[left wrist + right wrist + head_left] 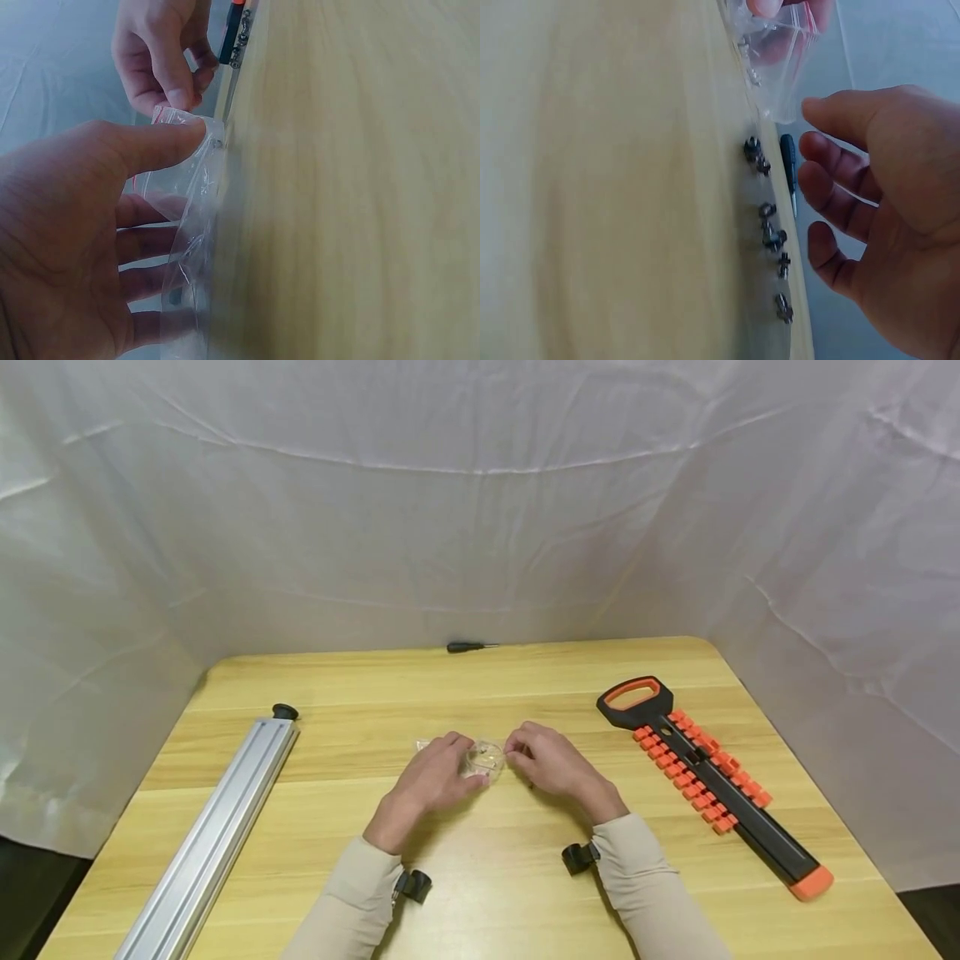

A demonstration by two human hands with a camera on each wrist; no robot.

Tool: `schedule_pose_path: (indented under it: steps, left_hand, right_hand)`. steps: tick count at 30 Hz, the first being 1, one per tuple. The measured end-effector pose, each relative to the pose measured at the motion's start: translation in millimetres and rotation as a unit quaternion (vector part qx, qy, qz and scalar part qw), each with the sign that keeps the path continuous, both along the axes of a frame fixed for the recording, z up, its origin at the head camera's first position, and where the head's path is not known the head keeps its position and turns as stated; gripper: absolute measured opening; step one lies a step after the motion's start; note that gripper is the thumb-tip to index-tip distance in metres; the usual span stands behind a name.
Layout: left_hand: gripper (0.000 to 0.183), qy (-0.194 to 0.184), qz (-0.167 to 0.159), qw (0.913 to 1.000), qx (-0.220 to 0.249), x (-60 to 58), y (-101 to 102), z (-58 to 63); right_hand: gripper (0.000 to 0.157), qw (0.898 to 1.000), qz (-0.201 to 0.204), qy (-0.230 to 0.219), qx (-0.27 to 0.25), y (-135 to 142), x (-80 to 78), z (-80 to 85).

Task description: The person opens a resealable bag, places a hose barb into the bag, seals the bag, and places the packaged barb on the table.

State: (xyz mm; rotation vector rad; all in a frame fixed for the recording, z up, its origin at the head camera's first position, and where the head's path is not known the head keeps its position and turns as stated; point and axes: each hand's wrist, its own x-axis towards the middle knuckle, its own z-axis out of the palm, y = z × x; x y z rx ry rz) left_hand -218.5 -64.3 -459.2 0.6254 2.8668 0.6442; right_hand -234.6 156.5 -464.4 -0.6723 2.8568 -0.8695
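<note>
My left hand point(435, 777) grips a clear zip-top plastic bag point(483, 760) low over the middle of the table, thumb on the near face and fingers behind it. Small metal pieces point(751, 71) show inside the bag in the right wrist view. At the bag's red-striped zip end is my right hand point(555, 764); its thumb tip lies right at the bag's edge. In the right wrist view its fingers are loosely bent, with space between thumb and forefinger. Several small metal screws point(772, 236) lie on the tabletop beside this hand.
A long silver metal rail point(213, 835) with a black knob point(285, 712) lies along the left of the wooden table point(480, 893). On the right is a black and orange handled rack point(720, 777) with orange clips. A black screwdriver point(467, 647) lies at the far edge.
</note>
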Motion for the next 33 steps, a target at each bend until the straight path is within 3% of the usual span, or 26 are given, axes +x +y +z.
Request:
schedule_pose_path:
  steps: [21,33]
  left_hand:
    - [0.056,0.0,0.012,0.9999,-0.005,-3.1,0,-0.3]
    - [0.058,-0.012,0.016,0.9998,0.006,-2.2,-2,-3.2]
  right_hand:
    - [0.005,0.998,-0.053,0.029,-0.005,36,0.6,-1.0]
    - [0.006,0.997,-0.066,-0.003,0.043,50,2.8,-6.6]
